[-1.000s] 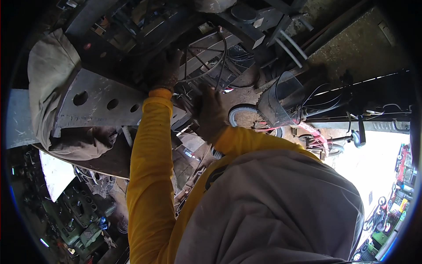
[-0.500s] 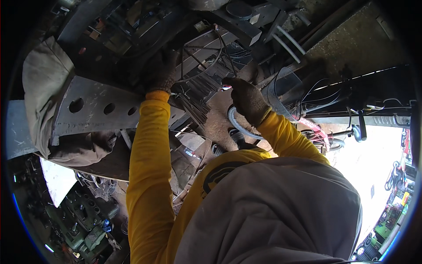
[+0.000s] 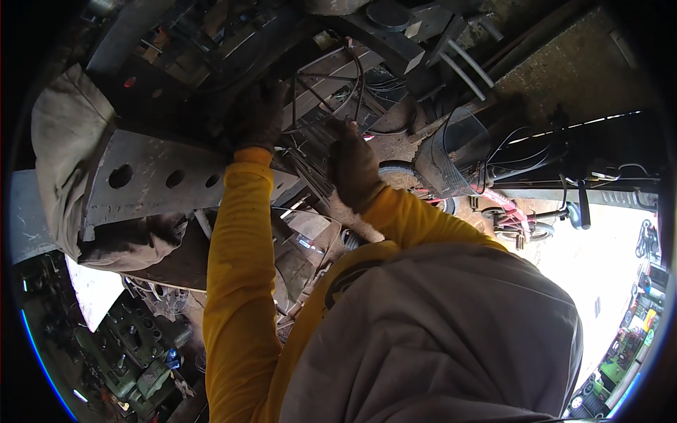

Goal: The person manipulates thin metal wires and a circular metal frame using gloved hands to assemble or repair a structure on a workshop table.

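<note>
My left hand, in a dark work glove, reaches into deep shadow beside a grey steel beam with round holes. Its fingers are lost in the dark, so its grip cannot be made out. My right hand, gloved in brown, is at the lower edge of a frame of bent thin metal rods. The fingers look curled together; whatever lies between them is hidden, and whether they touch the frame is unclear. Below the frame, a bundle of thin dark metal rods lies between my two hands.
A mesh-basketed bicycle with a red frame stands to the right, its basket close to my right arm. Grey-brown cloth drapes over the beam's left end. Heavy machine parts fill the lower left.
My right hand has moved left, from above the floor to the lower edge of the rod frame. My left hand stays nearly where it was.
</note>
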A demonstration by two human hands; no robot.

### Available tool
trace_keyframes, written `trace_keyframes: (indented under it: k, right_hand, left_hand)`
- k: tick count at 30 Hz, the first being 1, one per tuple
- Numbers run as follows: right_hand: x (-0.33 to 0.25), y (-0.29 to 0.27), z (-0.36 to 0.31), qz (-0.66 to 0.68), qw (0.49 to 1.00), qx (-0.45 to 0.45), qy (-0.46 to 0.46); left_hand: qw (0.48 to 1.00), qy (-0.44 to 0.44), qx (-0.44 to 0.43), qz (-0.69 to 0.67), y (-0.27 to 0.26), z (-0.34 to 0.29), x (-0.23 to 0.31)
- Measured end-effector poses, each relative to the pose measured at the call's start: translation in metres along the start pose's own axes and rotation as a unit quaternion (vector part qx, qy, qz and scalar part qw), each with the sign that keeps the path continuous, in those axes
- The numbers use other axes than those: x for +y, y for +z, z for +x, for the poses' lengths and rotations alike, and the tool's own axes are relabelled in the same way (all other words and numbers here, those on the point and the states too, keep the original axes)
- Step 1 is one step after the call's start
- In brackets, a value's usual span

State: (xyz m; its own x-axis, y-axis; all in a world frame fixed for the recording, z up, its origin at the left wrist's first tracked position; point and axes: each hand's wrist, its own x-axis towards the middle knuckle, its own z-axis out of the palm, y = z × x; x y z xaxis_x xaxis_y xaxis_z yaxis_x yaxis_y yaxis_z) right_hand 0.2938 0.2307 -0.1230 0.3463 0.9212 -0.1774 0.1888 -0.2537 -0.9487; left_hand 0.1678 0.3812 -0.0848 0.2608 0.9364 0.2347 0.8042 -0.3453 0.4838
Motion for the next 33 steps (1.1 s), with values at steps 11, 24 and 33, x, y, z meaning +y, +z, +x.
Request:
trace_keyframes:
  k: [11,24,33]
  right_hand:
    - [0.012,-0.079,0.014,-0.094,0.975,-0.131,-0.156]
    - [0.002,-0.067,0.021,0.136,0.988,-0.054,-0.045]
    - [-0.026,0.008,0.019,0.472,0.865,0.098,0.140]
  left_hand:
    - [0.995,0.084,0.059,0.013,-0.007,-0.004,0.011]
    - [0.997,0.048,0.052,0.021,0.000,-0.002,0.006]
    - [0.999,0.028,0.015,-0.004,0.002,-0.005,0.009]
